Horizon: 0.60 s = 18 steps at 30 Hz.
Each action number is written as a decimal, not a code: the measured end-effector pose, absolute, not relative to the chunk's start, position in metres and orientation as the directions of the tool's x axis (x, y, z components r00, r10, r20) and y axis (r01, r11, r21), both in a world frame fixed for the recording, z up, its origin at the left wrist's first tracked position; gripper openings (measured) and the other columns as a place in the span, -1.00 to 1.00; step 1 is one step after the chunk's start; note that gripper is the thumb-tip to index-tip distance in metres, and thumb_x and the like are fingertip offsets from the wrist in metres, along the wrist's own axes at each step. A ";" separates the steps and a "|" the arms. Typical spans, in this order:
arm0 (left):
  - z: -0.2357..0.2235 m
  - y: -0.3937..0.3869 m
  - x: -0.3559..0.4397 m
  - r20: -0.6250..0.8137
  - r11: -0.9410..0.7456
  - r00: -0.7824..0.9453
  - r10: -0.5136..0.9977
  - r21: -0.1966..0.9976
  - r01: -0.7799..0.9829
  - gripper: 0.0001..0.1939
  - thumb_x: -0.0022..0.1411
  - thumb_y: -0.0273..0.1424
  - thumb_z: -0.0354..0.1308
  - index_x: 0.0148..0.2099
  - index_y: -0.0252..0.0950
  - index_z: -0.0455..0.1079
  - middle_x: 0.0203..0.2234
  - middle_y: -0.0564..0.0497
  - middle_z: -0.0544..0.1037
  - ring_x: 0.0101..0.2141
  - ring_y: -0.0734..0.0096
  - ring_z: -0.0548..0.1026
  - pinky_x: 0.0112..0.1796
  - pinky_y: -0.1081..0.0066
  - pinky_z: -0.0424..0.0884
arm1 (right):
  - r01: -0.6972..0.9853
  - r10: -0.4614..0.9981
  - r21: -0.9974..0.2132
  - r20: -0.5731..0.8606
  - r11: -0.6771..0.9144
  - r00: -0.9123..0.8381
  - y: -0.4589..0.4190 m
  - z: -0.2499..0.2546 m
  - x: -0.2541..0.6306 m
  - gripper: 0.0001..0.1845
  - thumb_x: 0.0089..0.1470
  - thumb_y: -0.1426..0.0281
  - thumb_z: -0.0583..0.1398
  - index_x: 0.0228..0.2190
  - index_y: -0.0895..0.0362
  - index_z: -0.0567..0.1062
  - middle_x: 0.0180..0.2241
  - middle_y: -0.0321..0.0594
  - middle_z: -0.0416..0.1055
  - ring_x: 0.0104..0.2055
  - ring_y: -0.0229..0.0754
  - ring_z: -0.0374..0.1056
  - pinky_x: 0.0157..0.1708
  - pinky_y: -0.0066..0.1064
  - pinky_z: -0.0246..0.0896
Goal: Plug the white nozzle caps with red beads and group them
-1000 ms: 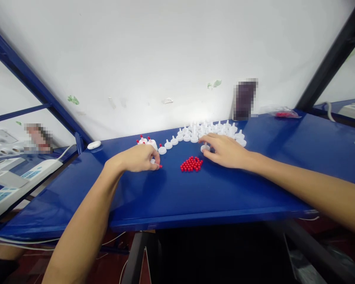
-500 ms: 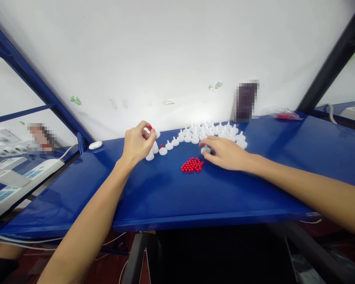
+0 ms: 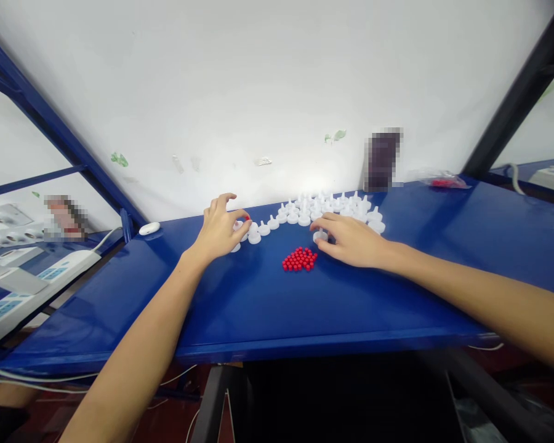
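My left hand (image 3: 221,227) is at the back left of the blue table, thumb and a finger pinched at the red tip (image 3: 248,217) of a white nozzle cap; another finger is raised. White caps stand under and beside this hand, partly hidden by it. My right hand (image 3: 346,240) rests on the table with thumb and fingers around a single white nozzle cap (image 3: 320,235), its spout up. Between the hands lies a cluster of small red tips (image 3: 300,259). Behind my right hand stand several white nozzle caps (image 3: 303,216), spouts up and without red tips.
A white oval case (image 3: 149,228) lies at the table's back left. A blurred-out dark upright object (image 3: 381,160) leans on the wall. A clear bag with red pieces (image 3: 445,181) lies at the back right. At far left is a white power strip (image 3: 50,277).
My left hand has moved up and back from the table's middle with a red-tipped cap, then slightly down and right among the left caps. My right hand has stayed at its cap.
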<state>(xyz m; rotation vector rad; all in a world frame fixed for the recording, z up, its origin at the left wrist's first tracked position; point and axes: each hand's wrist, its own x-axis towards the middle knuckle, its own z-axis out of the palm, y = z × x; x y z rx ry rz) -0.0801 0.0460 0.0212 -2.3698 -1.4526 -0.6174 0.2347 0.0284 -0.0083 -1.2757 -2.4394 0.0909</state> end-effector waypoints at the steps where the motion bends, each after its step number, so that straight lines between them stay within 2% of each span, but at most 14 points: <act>1: 0.021 0.046 -0.080 0.490 -0.446 0.405 0.772 -0.035 0.894 -0.67 0.37 -0.20 0.05 -0.10 -0.22 0.59 0.17 -0.26 0.23 0.19 -0.20 0.21 0.07 -0.20 0.27 | 0.778 0.803 -0.233 0.304 0.584 -0.512 0.028 -0.008 0.235 -0.65 0.23 0.29 0.08 -0.03 0.11 0.51 -0.02 -0.04 0.48 -0.18 0.00 0.45 -0.25 -0.21 0.28; 5: 0.019 0.048 -0.082 0.467 -0.444 0.417 0.780 -0.057 0.894 -0.67 0.37 -0.18 0.04 -0.07 -0.20 0.57 0.15 -0.26 0.26 0.18 -0.19 0.21 0.07 -0.21 0.26 | 0.778 0.803 -0.233 0.307 0.584 -0.510 0.028 -0.008 0.234 -0.65 0.23 0.29 0.08 -0.04 0.12 0.51 -0.03 -0.03 0.48 -0.17 0.01 0.44 -0.25 -0.21 0.28; 14: 0.020 0.051 -0.085 0.425 -0.492 0.453 0.783 -0.021 0.870 -0.70 0.39 -0.22 0.03 -0.09 -0.22 0.54 0.13 -0.21 0.31 0.12 -0.07 0.29 0.08 -0.13 0.29 | 0.780 0.801 -0.222 0.308 0.585 -0.513 0.028 -0.009 0.235 -0.65 0.23 0.29 0.08 -0.03 0.12 0.50 -0.02 -0.03 0.49 -0.17 0.02 0.45 -0.23 -0.19 0.28; 18: 0.023 0.051 -0.089 0.409 -0.494 0.465 0.785 -0.039 0.869 -0.76 0.32 -0.26 0.07 -0.18 -0.24 0.53 0.12 -0.23 0.34 0.14 -0.13 0.27 0.07 -0.14 0.27 | 0.773 0.796 -0.226 0.309 0.593 -0.520 0.027 -0.008 0.234 -0.65 0.22 0.31 0.08 -0.04 0.12 0.51 -0.02 -0.03 0.49 -0.16 0.00 0.45 -0.25 -0.23 0.27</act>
